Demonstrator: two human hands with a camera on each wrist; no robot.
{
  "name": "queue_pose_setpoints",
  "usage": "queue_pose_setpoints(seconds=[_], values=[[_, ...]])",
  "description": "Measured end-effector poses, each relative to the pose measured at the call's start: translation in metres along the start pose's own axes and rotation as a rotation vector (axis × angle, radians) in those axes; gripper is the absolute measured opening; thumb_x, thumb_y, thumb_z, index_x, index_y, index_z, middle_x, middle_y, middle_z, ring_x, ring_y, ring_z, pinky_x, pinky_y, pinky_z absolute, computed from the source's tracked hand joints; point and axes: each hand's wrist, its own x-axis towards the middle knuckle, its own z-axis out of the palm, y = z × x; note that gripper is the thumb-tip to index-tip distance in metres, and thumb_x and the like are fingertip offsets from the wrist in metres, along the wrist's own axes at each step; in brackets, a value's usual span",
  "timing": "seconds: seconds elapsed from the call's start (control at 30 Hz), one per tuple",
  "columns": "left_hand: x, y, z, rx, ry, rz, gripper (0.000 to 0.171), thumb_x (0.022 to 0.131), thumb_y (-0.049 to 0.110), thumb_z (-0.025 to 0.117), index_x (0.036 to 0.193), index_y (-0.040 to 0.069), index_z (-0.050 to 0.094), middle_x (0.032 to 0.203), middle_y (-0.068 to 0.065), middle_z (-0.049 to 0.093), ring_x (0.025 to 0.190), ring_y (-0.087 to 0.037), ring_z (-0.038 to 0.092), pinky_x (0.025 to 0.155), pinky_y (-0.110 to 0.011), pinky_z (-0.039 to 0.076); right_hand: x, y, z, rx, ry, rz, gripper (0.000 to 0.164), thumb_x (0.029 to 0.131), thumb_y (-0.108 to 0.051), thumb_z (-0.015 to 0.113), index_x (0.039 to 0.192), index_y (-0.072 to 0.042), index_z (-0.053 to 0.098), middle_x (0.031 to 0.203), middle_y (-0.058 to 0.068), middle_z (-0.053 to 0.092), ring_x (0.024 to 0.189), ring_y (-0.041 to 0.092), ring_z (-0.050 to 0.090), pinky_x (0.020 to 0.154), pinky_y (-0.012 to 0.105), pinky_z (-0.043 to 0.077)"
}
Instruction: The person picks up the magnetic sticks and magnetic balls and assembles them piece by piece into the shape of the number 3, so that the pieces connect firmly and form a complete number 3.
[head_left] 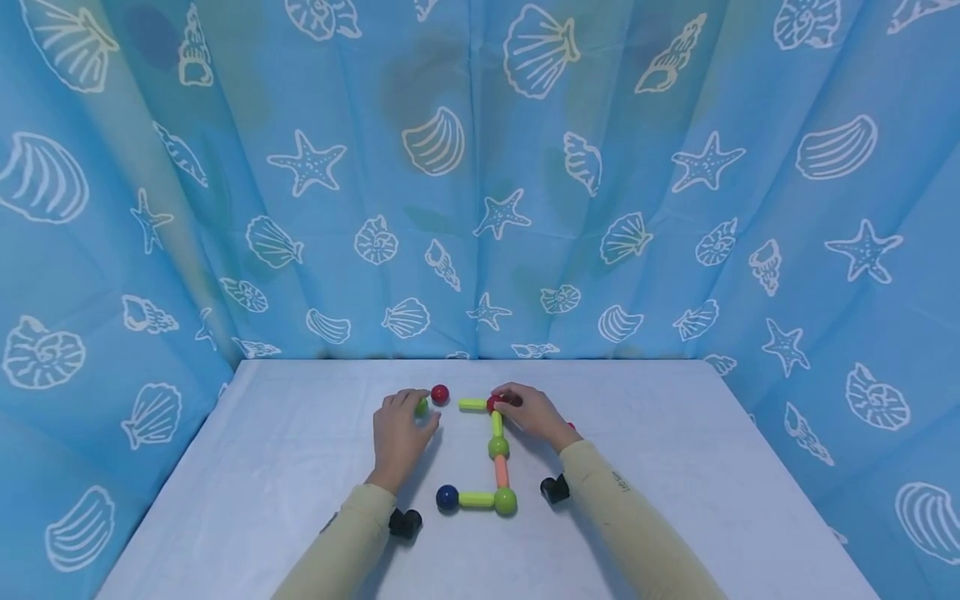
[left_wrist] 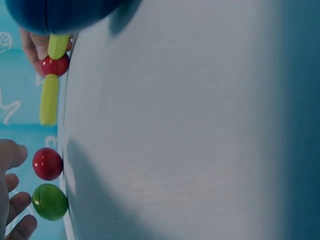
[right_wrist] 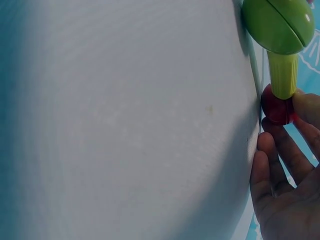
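Observation:
My right hand [head_left: 534, 414] pinches a red ball [right_wrist: 276, 106] between thumb and fingers at the far end of a chain of balls and rods. One yellow-green rod [head_left: 472, 405] points left from that ball. Another rod [head_left: 497, 424] runs down to a green ball [head_left: 498, 447]. From there a salmon rod [head_left: 502, 472] leads to a second green ball [head_left: 506, 501], then a yellow-green rod [head_left: 476, 500] and a dark blue ball [head_left: 447, 498]. My left hand [head_left: 400, 433], fingers spread, is beside a loose green ball [left_wrist: 50, 202]. A loose red ball [left_wrist: 47, 164] sits next to it.
A white-covered table [head_left: 262, 467] carries everything, backed by a blue curtain [head_left: 465, 275] with shell prints. Black rounded pieces show beside each forearm, one at the left [head_left: 406, 523] and one at the right [head_left: 555, 488]. A small red thing [head_left: 572, 426] peeks out behind the right wrist.

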Motion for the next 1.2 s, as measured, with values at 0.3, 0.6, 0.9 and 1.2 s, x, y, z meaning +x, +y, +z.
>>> queue_pose_setpoints(seconds=[0.3,0.6,0.9,1.2], values=[[0.012,0.002,0.006,0.051,-0.041,0.043,0.046,0.088,0.03,0.081,0.129,0.014,0.065,0.132,-0.007,0.064,0.129,-0.029,0.051,0.107,-0.053,0.04,-0.001,0.001,0.002,0.002,0.003,0.001,0.028,0.097,-0.021,0.07,0.125,-0.019,0.068,0.116,0.001,0.068,0.111,0.022,0.061,0.1,0.043,0.05],[0.022,0.004,0.009,0.077,-0.086,0.02,0.046,0.089,0.029,0.08,0.131,0.015,0.067,0.133,-0.011,0.064,0.129,-0.033,0.052,0.107,-0.055,0.04,-0.004,-0.001,0.004,0.009,0.007,0.019,0.027,0.098,-0.023,0.069,0.126,-0.021,0.068,0.116,0.001,0.067,0.109,0.022,0.06,0.1,0.043,0.05],[0.027,0.004,0.013,0.054,-0.103,0.011,0.038,0.091,0.027,0.079,0.127,0.019,0.069,0.122,-0.009,0.071,0.12,-0.033,0.059,0.104,-0.054,0.041,-0.003,-0.003,0.002,0.014,0.004,0.006,0.027,0.099,-0.025,0.068,0.126,-0.022,0.067,0.116,0.0,0.067,0.111,0.022,0.06,0.101,0.044,0.05],[0.029,0.008,0.016,0.051,-0.107,-0.001,0.033,0.089,0.024,0.081,0.12,0.018,0.071,0.111,-0.007,0.074,0.118,-0.032,0.06,0.103,-0.054,0.042,-0.006,-0.004,-0.003,0.015,0.008,-0.001,0.027,0.099,-0.021,0.069,0.125,-0.02,0.067,0.116,0.001,0.067,0.109,0.022,0.06,0.1,0.043,0.05]])
